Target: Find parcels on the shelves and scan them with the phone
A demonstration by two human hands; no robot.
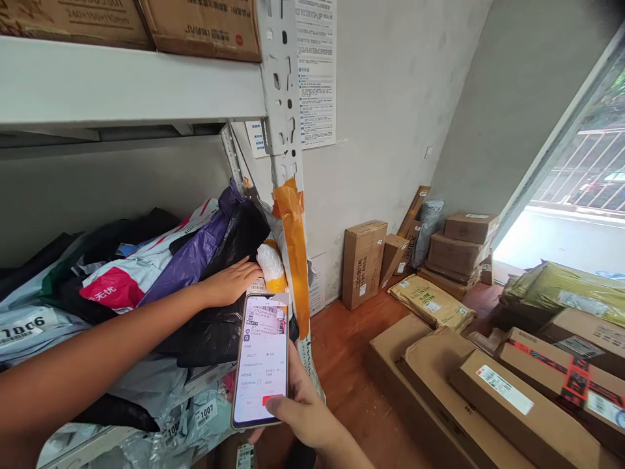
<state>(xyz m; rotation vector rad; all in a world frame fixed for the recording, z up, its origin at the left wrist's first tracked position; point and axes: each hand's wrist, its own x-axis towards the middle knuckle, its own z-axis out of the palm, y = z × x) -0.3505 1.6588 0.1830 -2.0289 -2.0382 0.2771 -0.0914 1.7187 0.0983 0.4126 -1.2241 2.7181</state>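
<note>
My right hand (pixel 305 404) is wrapped round a smartphone (pixel 258 358), its thumb over a red button low on the lit screen. The screen shows a parcel label at the top and lines of text below. Beyond the phone, my left hand (pixel 237 281) lies with fingers stretched out on the shelf's parcels, fingertips against a small white-wrapped parcel (pixel 271 264) with a yellow-orange lower part. A printed label (pixel 256 286) shows just above the phone. Under and behind my left hand are a black plastic mailer (pixel 239 241) and a purple mailer (pixel 188 254).
The white metal rack post (pixel 286 143), patched with orange tape (pixel 293 254), stands right beside my hands. Cardboard boxes (pixel 205 26) sit on the shelf above. On the reddish floor at right lie long cartons (pixel 517 404), a yellow parcel (pixel 432 303) and stacked boxes (pixel 459 251).
</note>
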